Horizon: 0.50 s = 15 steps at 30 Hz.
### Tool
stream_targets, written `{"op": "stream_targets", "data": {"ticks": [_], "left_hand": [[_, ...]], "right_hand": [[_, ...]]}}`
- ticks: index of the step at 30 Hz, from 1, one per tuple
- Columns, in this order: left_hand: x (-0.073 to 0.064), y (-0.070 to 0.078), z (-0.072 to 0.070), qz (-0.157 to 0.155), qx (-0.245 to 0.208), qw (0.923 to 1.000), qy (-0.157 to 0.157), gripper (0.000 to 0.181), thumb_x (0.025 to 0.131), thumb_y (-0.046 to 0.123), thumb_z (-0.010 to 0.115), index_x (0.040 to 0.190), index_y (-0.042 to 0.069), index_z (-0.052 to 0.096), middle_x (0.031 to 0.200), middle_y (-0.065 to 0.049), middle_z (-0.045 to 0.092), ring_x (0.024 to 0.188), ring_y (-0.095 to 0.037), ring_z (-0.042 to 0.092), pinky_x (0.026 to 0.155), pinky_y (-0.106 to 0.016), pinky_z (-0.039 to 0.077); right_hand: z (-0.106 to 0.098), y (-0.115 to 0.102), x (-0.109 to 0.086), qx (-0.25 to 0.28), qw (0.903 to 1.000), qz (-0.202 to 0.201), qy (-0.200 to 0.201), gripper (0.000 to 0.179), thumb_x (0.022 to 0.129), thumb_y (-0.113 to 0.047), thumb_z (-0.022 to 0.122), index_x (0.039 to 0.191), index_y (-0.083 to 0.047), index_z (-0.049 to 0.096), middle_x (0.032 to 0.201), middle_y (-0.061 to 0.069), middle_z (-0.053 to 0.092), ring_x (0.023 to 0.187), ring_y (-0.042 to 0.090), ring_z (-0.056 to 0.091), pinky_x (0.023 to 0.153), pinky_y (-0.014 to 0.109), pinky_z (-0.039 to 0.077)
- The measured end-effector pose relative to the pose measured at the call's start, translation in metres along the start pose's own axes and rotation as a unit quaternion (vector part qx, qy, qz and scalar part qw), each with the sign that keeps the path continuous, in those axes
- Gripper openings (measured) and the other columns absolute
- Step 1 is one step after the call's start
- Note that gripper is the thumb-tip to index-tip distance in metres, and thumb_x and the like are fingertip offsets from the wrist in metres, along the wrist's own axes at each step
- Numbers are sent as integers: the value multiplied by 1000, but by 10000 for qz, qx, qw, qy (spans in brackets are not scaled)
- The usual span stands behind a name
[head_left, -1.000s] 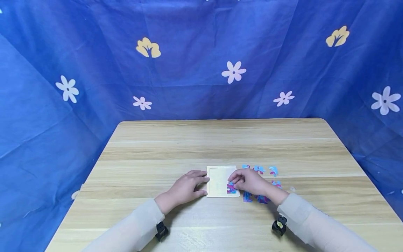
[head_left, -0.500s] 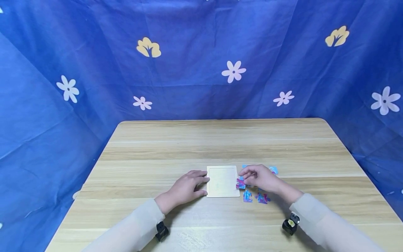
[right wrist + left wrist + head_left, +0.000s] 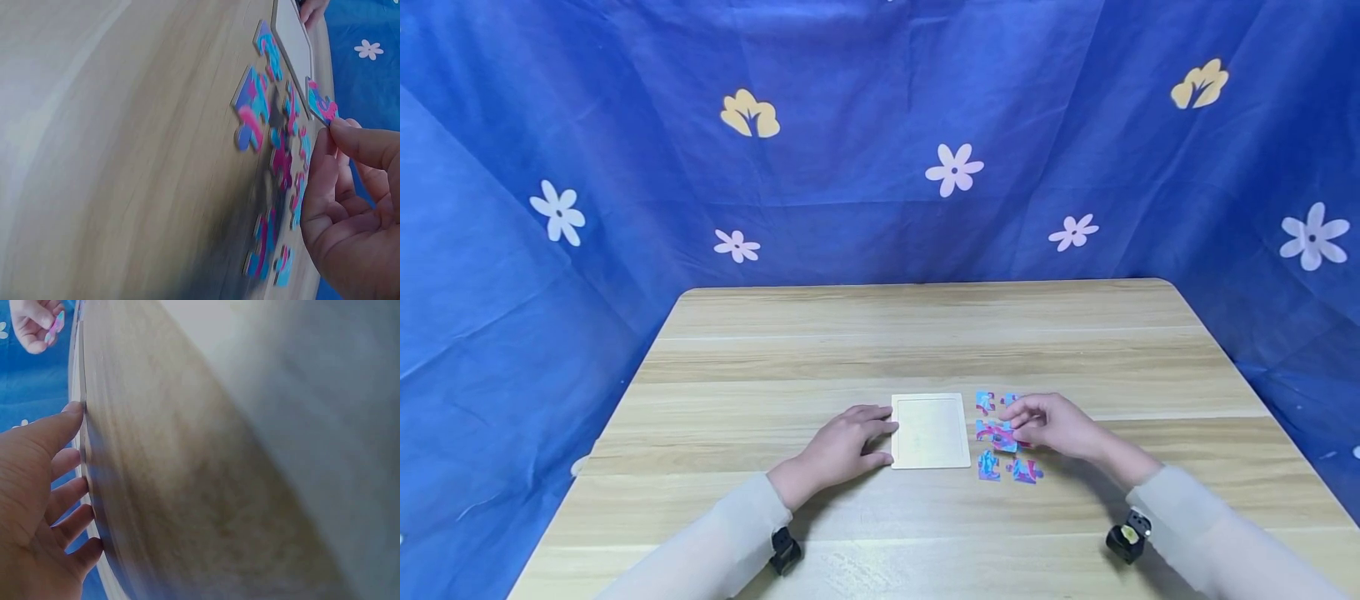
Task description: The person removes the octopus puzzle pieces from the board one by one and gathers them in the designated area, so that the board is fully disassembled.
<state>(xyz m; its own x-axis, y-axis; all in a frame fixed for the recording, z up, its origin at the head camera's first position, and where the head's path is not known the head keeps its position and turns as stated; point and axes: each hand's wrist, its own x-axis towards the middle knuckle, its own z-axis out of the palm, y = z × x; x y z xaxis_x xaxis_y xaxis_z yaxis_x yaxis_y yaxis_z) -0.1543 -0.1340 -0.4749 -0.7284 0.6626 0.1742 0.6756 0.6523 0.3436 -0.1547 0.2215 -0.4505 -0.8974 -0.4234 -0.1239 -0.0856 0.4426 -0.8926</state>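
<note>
My left hand (image 3: 848, 442) lies beside the pale wooden puzzle tray (image 3: 931, 433), fingertips touching its left edge. In the left wrist view the fingers (image 3: 69, 503) are spread along that edge. My right hand (image 3: 1060, 427) pinches a pink, blue and purple jigsaw piece (image 3: 320, 105) between thumb and fingertips. It holds this piece in the air, tilted, over the loose jigsaw pieces to the right of the tray. Several of these lie apart on the table, among them a corner-shaped piece (image 3: 988, 465) and a piece with knobs (image 3: 1024, 471). The right hand hides some of them in the head view.
The wood-grain table (image 3: 805, 342) has rounded back corners. Behind and beside it hangs a blue cloth (image 3: 842, 142) printed with white and yellow flowers. A black wrist camera (image 3: 1129, 537) sits under the right sleeve, and another (image 3: 786, 552) under the left.
My right hand has lifted the jigsaw piece from the tray's lower right corner and carried it rightward over the loose pieces. The left hand stays at the tray's edge.
</note>
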Motion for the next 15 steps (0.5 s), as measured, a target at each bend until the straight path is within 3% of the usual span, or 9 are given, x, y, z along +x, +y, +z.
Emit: {"op": "stream_targets", "data": {"ticks": [15], "left_hand": [[0, 0, 0, -13, 31, 10000, -12, 48, 83, 37, 72, 123, 10, 65, 134, -11, 54, 125, -28, 47, 105, -42, 36]], "right_hand": [[-22, 21, -21, -76, 9994, -58, -340, 27, 81, 0, 71, 108, 5, 65, 96, 13, 65, 82, 19, 62, 68, 27, 54]]}}
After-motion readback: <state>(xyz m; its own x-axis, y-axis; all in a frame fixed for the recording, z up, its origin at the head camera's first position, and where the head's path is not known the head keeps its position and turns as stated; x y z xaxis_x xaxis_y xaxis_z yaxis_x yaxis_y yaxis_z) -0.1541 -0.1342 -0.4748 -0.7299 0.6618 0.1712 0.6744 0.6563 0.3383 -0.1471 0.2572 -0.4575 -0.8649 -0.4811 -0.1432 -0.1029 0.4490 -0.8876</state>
